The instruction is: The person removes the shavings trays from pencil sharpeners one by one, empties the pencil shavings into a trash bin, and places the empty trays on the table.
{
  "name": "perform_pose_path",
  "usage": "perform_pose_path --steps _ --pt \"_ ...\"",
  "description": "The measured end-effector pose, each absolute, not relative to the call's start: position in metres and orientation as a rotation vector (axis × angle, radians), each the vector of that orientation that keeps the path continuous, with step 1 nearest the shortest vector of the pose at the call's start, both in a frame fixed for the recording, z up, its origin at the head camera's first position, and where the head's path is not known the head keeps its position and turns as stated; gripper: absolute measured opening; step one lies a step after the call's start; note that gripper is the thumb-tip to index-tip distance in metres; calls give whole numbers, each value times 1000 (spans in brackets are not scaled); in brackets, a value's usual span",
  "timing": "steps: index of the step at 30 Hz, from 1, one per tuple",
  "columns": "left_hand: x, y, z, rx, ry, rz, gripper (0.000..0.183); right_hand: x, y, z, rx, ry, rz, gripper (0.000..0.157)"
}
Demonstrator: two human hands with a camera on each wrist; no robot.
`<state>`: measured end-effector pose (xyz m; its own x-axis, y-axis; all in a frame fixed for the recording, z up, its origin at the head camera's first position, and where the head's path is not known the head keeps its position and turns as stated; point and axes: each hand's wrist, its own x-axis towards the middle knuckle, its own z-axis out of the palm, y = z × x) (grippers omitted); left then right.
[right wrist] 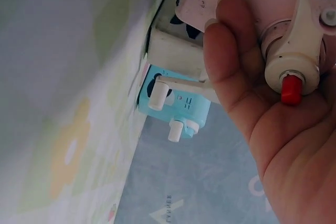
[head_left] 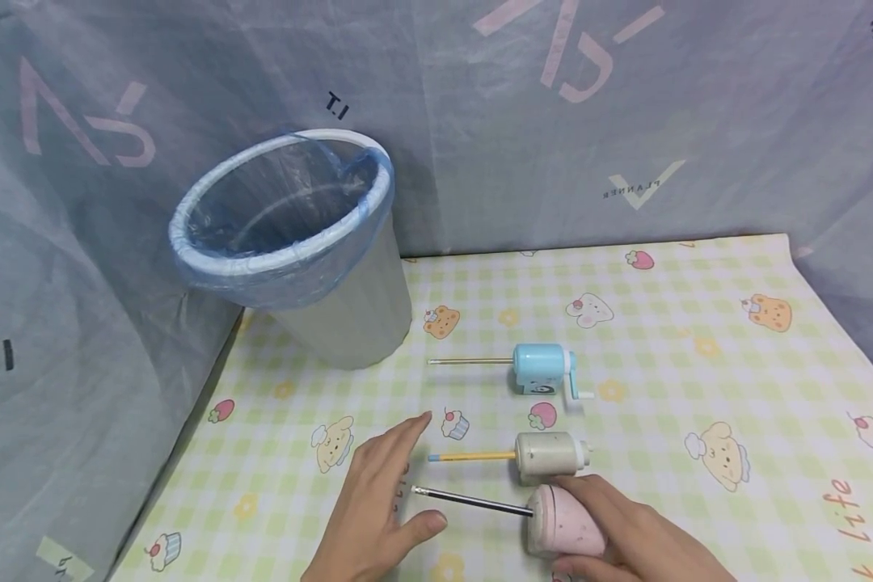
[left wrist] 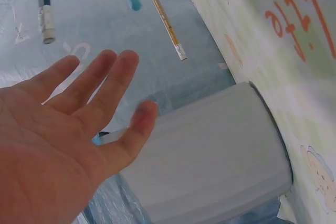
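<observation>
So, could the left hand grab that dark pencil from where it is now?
Probably yes. The left hand is open and holds nothing, and the dark pencil points its eraser end towards it, with nothing visible between. The right hand grips the pink sharpener at the far end.

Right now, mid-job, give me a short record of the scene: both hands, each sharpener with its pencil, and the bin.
Right hand: grips the pink sharpener
Left hand: holds nothing, near the black pencil's eraser end
Pink sharpener: black pencil in its front
Grey sharpener: yellow pencil in its front
Blue sharpener: gold pencil in its front
Bin: lined with a blue bag
</observation>
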<state>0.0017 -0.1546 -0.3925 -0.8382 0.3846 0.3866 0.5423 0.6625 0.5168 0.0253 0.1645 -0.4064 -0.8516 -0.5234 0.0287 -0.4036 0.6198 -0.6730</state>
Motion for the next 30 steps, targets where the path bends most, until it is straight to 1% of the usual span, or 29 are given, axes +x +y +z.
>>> perform_pose_path --steps 5,12,19,30 --pt "3 -157 -394 -703 -2659 -980 87 25 168 -402 -764 2681 -1074 71" --pt "2 -160 -400 -649 -2709 -1025 98 24 170 -398 -673 2675 -1096 68" --pt "2 -160 -403 -620 -2769 -1129 103 23 172 -398 -691 2672 -1132 65" --pt "5 -158 -405 -621 -2800 -1268 102 23 172 -391 -664 2651 -1169 64"
